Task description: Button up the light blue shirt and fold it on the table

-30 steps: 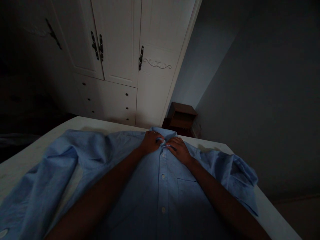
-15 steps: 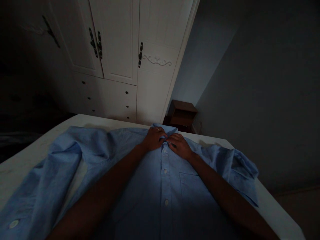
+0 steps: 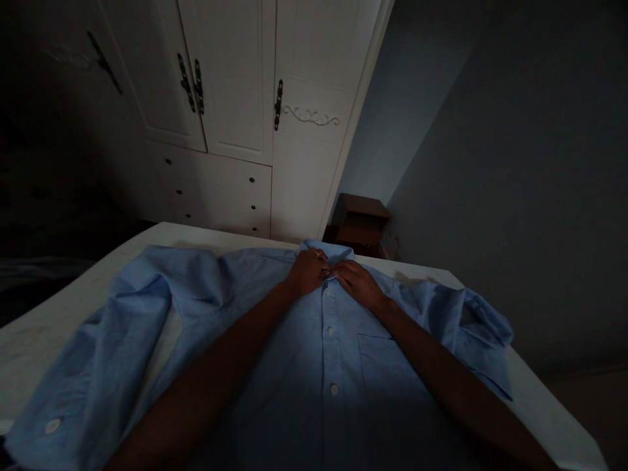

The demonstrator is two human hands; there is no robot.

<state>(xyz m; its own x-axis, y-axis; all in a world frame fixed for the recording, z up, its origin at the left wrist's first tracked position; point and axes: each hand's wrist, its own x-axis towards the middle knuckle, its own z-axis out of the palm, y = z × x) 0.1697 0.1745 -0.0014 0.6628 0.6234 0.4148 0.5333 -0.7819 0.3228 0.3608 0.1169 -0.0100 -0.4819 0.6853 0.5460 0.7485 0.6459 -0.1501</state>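
Observation:
A light blue button-up shirt (image 3: pixel 275 340) lies front side up on a white table (image 3: pixel 39 327), collar at the far end, sleeves spread to both sides. My left hand (image 3: pixel 308 271) and my right hand (image 3: pixel 357 282) meet at the collar, fingers curled and pinching the fabric at the top of the button placket. White buttons run down the middle of the shirt toward me. A chest pocket sits just under my right forearm.
A white wardrobe (image 3: pixel 235 111) with dark handles and small drawers stands behind the table. A brown wooden nightstand (image 3: pixel 360 222) sits in the corner beside it. The room is dim; a grey wall fills the right side.
The hands have stayed at the collar, drawing slightly closer together. The view has shifted a little, so the shirt and hands sit somewhat higher and further right.

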